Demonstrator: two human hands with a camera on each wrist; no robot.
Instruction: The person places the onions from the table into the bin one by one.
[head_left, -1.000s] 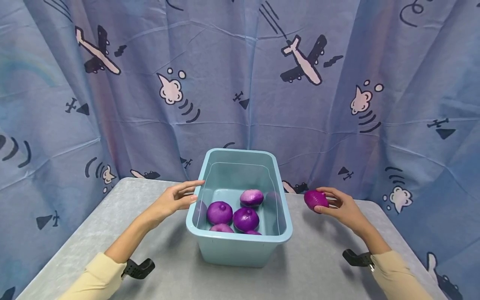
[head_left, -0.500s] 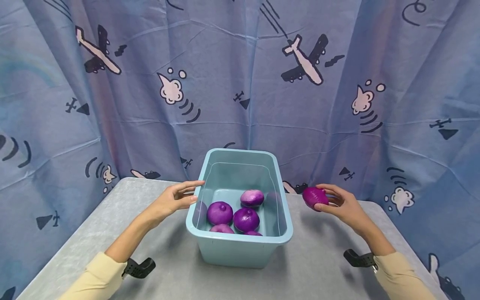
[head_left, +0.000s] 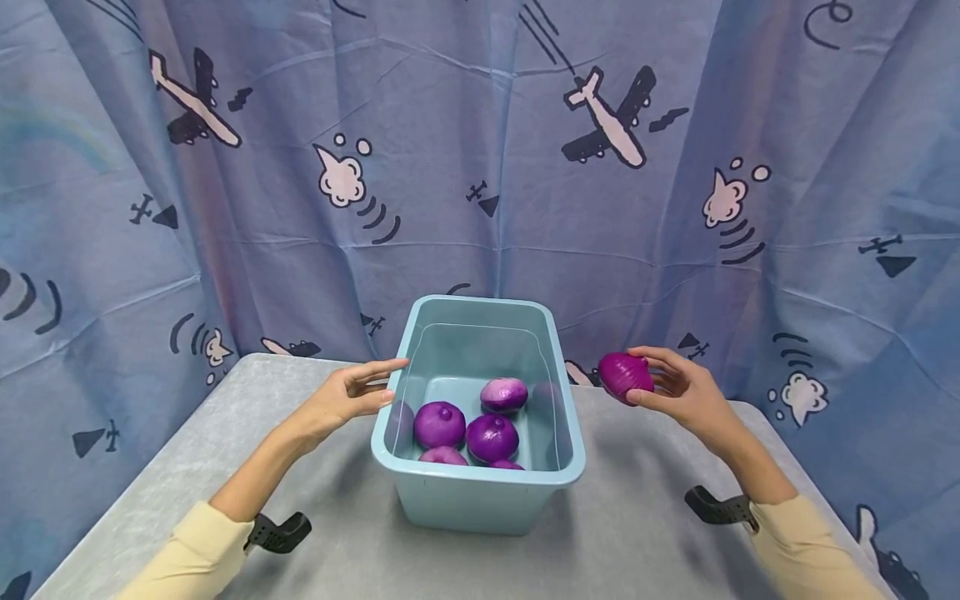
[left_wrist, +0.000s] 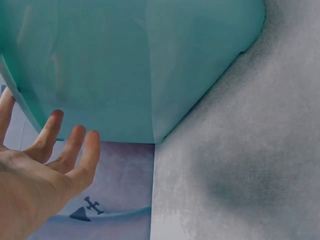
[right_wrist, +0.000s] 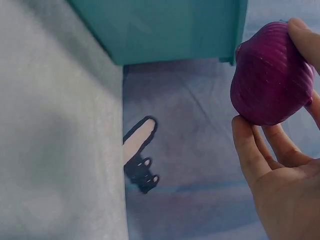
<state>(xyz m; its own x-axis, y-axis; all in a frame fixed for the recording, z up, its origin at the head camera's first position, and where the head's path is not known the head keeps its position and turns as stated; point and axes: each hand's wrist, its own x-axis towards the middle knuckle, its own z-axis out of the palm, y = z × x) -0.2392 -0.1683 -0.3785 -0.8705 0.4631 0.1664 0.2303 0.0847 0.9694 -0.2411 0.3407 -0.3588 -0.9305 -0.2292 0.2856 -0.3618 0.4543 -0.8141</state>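
Observation:
My right hand [head_left: 682, 390] holds a purple-red onion [head_left: 626, 377] between thumb and fingers, above the table and to the right of the light blue bin [head_left: 480, 475]. In the right wrist view the onion [right_wrist: 272, 75] shows ridged skin, with fingertips around its side. My left hand [head_left: 341, 404] is at the bin's left rim, index fingertip and thumb tip right at the edge, the other fingers loosely bent outside the wall. In the left wrist view the fingers [left_wrist: 72, 150] lie against or near the bin wall [left_wrist: 100, 75]. Several purple onions [head_left: 439, 425] lie inside the bin, some partly hidden by its front rim.
The bin stands mid-table on a grey cloth-like tabletop [head_left: 300, 533]. Behind the table hangs a blue curtain [head_left: 450, 167] with airplane prints, close to the far edge. A dark band with a camera arm [head_left: 277, 533] is worn on each wrist.
My right hand has raised the onion and carried it slightly left toward the bin. My left hand and the onions in the bin stay where they were.

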